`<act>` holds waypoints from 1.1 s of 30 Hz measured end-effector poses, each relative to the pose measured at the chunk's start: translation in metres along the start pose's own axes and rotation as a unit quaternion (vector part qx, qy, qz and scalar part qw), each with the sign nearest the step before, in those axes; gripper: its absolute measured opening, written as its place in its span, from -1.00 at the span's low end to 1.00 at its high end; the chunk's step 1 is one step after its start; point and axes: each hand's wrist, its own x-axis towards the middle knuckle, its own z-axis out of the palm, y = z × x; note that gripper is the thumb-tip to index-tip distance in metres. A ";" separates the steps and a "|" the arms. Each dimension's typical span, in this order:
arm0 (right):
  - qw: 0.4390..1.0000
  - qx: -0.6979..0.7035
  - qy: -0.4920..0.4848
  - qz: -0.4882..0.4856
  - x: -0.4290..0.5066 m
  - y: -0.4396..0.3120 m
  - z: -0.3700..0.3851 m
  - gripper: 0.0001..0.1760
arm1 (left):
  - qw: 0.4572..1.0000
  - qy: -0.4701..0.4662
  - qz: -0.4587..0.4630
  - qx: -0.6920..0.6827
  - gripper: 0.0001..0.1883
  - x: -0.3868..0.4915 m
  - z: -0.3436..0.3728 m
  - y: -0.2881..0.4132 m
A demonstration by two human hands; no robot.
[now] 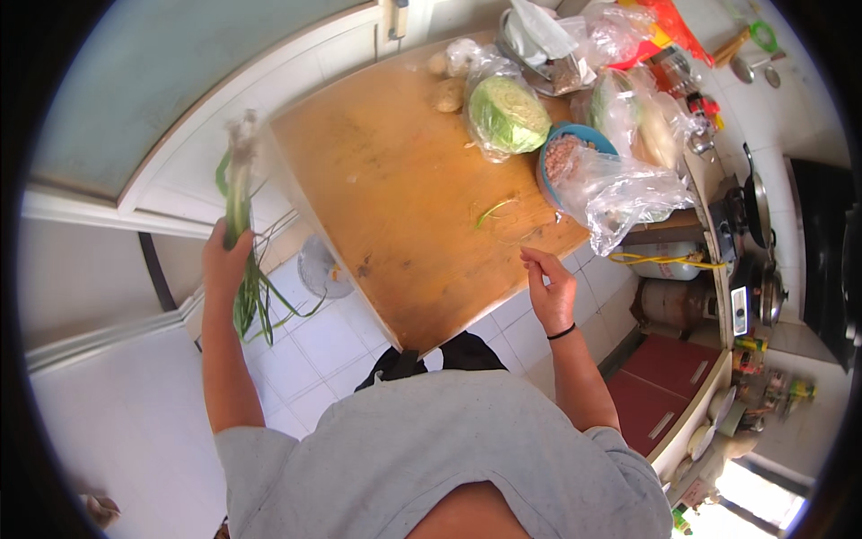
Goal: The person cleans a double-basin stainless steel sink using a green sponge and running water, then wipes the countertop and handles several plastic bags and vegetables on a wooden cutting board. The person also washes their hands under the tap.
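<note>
My left hand [227, 252] grips a bunch of scallions [237, 192] around the stalks, off the left side of the wooden table [397, 202]. Their pale root ends point up and away, and the green leaves hang below my wrist. My right hand [553, 291] is at the table's near right edge, fingers curled in and thumb close to the index finger; nothing shows in it. A thin green scrap of leaf [493, 213] lies on the tabletop just beyond that hand.
A cut cabbage [508, 116] in plastic, potatoes [449, 95] and a blue bowl [592, 135] of pinkish pieces, partly under a plastic bag [623, 192], crowd the far right. On the floor left stands a clear bin [322, 266]. Gas cylinders [673, 301] sit beneath the counter at right.
</note>
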 end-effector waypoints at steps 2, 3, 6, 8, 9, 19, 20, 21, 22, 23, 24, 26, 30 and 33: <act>0.999 0.015 -0.003 0.046 -0.009 0.008 0.002 -0.78 | 0.998 -0.034 -0.043 -0.033 -0.60 0.001 0.002 -0.012; 0.997 0.031 -0.005 0.065 -0.005 0.011 0.002 -0.79 | 0.996 -0.044 -0.062 -0.050 -0.60 0.003 0.002 -0.010; 0.997 0.045 -0.007 0.060 -0.005 0.023 0.000 -0.81 | 0.996 -0.059 -0.043 -0.061 -0.62 0.003 0.001 0.018; 0.997 0.054 -0.016 0.053 -0.007 0.032 0.000 -0.83 | 0.994 -0.096 -0.042 -0.038 -0.67 0.004 -0.005 0.039; 0.996 0.058 -0.029 0.054 -0.004 0.032 -0.001 -0.81 | 0.993 -0.105 -0.034 -0.029 -0.68 0.007 -0.006 0.041; 0.992 -0.085 -0.081 0.042 0.046 0.107 0.032 -0.68 | 0.986 -0.133 -0.045 0.089 -0.61 0.019 0.038 0.000; 0.987 -0.133 -0.092 0.008 0.055 0.108 0.038 -0.65 | 0.991 -0.111 -0.049 0.052 -0.59 0.010 0.043 -0.011; 0.977 -0.187 -0.099 -0.025 0.063 0.110 0.043 -0.61 | 0.989 -0.112 -0.063 0.070 -0.57 0.004 0.048 -0.013; 0.974 -0.195 -0.110 -0.031 0.068 0.111 0.048 -0.61 | 0.991 -0.103 -0.067 0.054 -0.54 -0.003 0.050 -0.019; 0.971 -0.203 -0.124 -0.039 0.071 0.110 0.052 -0.60 | 0.991 -0.082 -0.080 0.070 -0.53 -0.009 0.049 -0.030; 0.966 -0.215 -0.138 -0.044 0.072 0.113 0.056 -0.60 | 0.991 -0.067 -0.107 0.040 -0.57 -0.013 0.049 -0.037; 0.974 -0.172 -0.134 -0.056 0.077 0.126 0.059 -0.70 | 0.989 -0.033 -0.142 -0.021 -0.59 -0.026 0.047 -0.047; 0.959 -0.206 -0.191 -0.032 0.081 0.111 0.068 -0.86 | 0.980 0.049 -0.161 -0.106 -0.58 -0.056 0.035 -0.060; 0.956 -0.217 -0.173 -0.091 0.084 0.114 0.078 -0.93 | 0.964 0.087 -0.164 -0.189 -0.63 -0.070 0.031 -0.071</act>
